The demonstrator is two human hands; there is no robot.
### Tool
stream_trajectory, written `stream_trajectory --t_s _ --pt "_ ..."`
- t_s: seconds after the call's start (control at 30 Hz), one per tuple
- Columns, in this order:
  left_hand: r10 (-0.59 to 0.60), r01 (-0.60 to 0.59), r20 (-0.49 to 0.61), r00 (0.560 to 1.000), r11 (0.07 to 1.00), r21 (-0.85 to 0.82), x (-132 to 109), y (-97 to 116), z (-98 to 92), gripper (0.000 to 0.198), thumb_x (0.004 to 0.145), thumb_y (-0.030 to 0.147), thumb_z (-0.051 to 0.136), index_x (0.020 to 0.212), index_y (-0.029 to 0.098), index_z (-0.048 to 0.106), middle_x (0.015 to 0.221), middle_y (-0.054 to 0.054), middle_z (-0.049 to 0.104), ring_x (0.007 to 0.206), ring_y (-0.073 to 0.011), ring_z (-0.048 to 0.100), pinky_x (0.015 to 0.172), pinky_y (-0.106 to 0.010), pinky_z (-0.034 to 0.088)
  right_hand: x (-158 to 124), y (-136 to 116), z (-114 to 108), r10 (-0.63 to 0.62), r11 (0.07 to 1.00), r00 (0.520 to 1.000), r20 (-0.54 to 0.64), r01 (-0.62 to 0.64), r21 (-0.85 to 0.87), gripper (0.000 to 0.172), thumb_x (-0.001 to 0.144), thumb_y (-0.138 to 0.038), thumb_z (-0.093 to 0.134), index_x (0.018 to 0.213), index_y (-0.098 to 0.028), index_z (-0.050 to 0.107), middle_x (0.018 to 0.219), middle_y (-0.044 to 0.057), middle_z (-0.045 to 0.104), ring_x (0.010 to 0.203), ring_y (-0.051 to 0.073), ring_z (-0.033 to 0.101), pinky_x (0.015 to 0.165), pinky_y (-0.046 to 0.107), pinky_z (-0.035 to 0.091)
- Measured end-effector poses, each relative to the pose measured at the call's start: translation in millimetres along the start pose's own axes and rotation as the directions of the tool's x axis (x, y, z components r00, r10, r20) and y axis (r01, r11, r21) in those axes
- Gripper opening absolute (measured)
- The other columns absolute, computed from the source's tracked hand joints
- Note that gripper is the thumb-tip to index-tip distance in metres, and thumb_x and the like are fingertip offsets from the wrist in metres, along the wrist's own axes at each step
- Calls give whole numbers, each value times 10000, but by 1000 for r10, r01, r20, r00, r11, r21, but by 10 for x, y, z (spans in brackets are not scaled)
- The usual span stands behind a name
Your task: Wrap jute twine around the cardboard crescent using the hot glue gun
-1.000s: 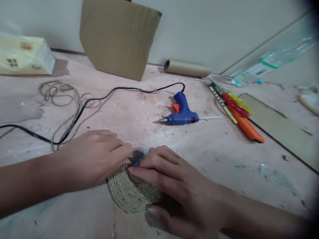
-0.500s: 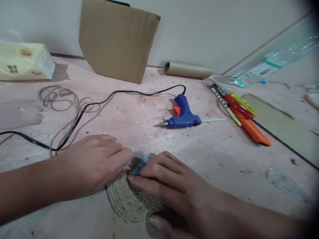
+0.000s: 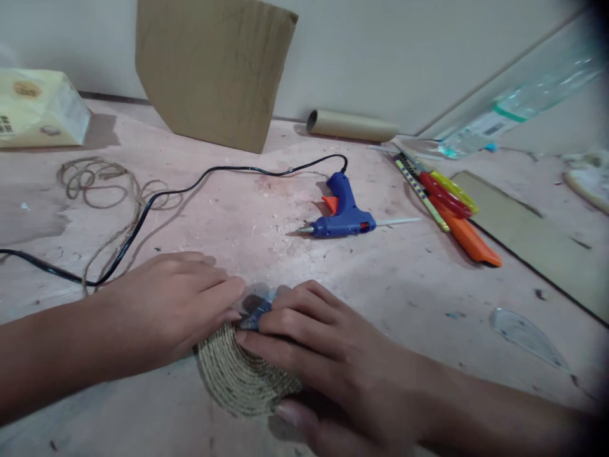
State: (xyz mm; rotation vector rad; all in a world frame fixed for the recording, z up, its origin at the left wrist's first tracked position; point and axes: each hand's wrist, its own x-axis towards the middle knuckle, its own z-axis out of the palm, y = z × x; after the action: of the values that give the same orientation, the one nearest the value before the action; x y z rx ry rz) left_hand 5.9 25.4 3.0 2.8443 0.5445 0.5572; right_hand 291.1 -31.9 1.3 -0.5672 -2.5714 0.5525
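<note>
A rounded piece wrapped in coils of jute twine [image 3: 240, 381] lies on the pink work surface [image 3: 390, 285] near me. My left hand [image 3: 176, 304] presses on its left side with fingers curled over it. My right hand [image 3: 309, 349] grips its right side, thumb under the edge, fingers laid across the top. Between my fingertips shows a small bluish transparent bit [image 3: 254, 311], too small to name. A blue glue gun [image 3: 342, 216] with an orange trigger lies beyond my hands, its black cord [image 3: 157, 200] running left.
Loose twine [image 3: 99, 184] lies coiled at the left. A cardboard sheet [image 3: 214, 70] leans on the wall, a cardboard tube [image 3: 349, 125] beside it. Scissors and an orange cutter [image 3: 451, 209] lie at the right, a yellow tissue pack [image 3: 35, 108] far left, a plastic bottle [image 3: 518, 105] at the right wall.
Both hands keep their hold on the twine-wrapped piece. The view has shifted slightly; nothing on the surface has moved.
</note>
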Motion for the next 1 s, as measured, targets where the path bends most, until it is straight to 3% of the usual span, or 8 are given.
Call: stream_trajectory --t_s 0.23,0.33,0.4,0.53,0.63,0.7,0.83,1.0 --pt "62 -19 -130 990 952 306 -45 43 -24 325 1243 147 424 1068 187 695 1050 -80 813 967 -269 701 906 -471 444 -19 339 -429 109 961 970 -215 -158 -228 273 1118 -243 644 1389 -257 670 1169 59 825 1030 241 753 928 427 590" --pt "89 -25 -194 977 950 312 -53 208 -105 243 1218 186 508 1110 199 726 1171 -87 834 1099 -291 708 987 -512 448 -83 636 -813 284 828 904 -320 -400 -393 179 1151 -361 620 1277 -286 722 1177 83 818 1135 285 750 1041 479 573" --pt "125 -107 -87 988 976 190 -49 326 -144 312 1243 307 501 1033 237 720 1076 -38 827 1014 -269 708 922 -497 472 -176 859 -1098 414 717 840 -350 -538 -444 232 1151 -402 590 1240 -258 750 1229 144 799 1244 335 724 1137 536 543" --pt "101 -108 62 993 988 109 -48 424 -112 422 1090 641 799 1000 237 713 1023 -42 809 893 -266 682 789 -464 510 -472 1301 -1598 722 334 557 -410 -800 -499 275 1153 -322 594 1310 -183 772 1494 280 706 1505 461 604 1232 678 487" --pt "155 -163 57 986 962 220 -58 381 -16 297 1112 495 785 1019 225 707 1051 -87 802 865 -267 659 685 -434 462 -680 1557 -1818 862 77 318 -394 -852 -519 338 1150 -409 743 1392 -173 756 1502 190 718 1413 362 691 1203 608 595" --pt "210 -222 70 975 926 305 -60 343 38 173 1145 327 707 1016 212 711 1046 -89 796 825 -254 650 625 -423 441 -761 1652 -1888 912 13 231 -339 -843 -538 411 1142 -462 792 1446 -191 742 1499 132 733 1331 298 743 1156 543 656" --pt "304 -297 45 952 874 385 -44 298 -7 263 1181 246 599 958 189 727 1035 -90 810 761 -241 678 556 -422 484 -797 1672 -1937 945 -12 168 -281 -841 -541 431 1156 -479 777 1485 -204 732 1506 134 737 1297 284 762 1119 519 682" --pt "390 -317 -97 916 850 421 -93 284 -333 266 1148 139 631 919 217 742 982 -62 829 803 -211 752 624 -374 582 -842 1647 -1992 948 23 168 -269 -882 -471 414 1179 -488 738 1472 -194 740 1488 126 744 1298 289 764 1117 508 682"
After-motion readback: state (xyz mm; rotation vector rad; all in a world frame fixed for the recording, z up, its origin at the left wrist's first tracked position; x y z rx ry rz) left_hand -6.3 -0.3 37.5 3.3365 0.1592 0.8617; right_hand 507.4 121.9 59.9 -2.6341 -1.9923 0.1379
